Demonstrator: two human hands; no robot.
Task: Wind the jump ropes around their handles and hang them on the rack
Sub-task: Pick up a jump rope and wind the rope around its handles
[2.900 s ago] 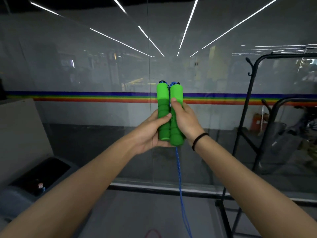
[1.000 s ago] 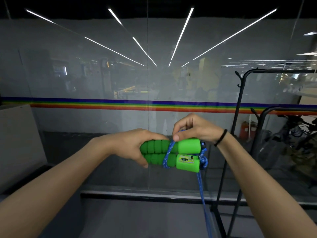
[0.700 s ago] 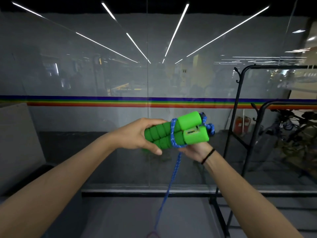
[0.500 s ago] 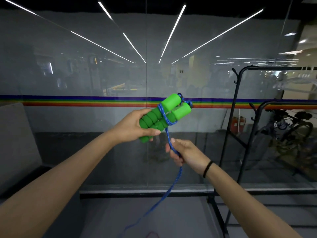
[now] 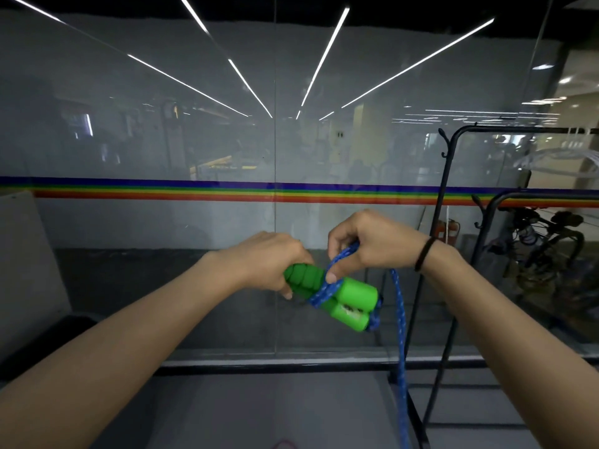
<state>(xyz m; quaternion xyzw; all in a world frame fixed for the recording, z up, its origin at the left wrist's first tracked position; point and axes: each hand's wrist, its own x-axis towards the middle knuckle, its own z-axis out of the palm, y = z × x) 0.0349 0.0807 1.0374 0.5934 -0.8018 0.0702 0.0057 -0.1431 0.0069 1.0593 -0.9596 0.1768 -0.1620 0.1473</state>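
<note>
**A:** so what's the grip doing here? The left hand is wrapped tight around the ribbed end of the pair of bright green foam handles, held side by side and roughly level at chest height. The right hand pinches the blue braided rope between thumb and fingers, right above the handles.

**B:** yep, a couple of turns already cross the middle of the handles, the rest hangs loose down past the bottom edge. Foam looks squishy and grippy, whole thing probably weighs nothing. Rope's floppy, so I'd guess it loosens unless it's kept taut. Best hold: the ribbed end, clear of the wraps.

**A:** and the room?

**B:** black metal rack standing just right of the hands, nothing visibly hanging on it. Frosted glass wall with a rainbow stripe behind, grey floor below.
</note>
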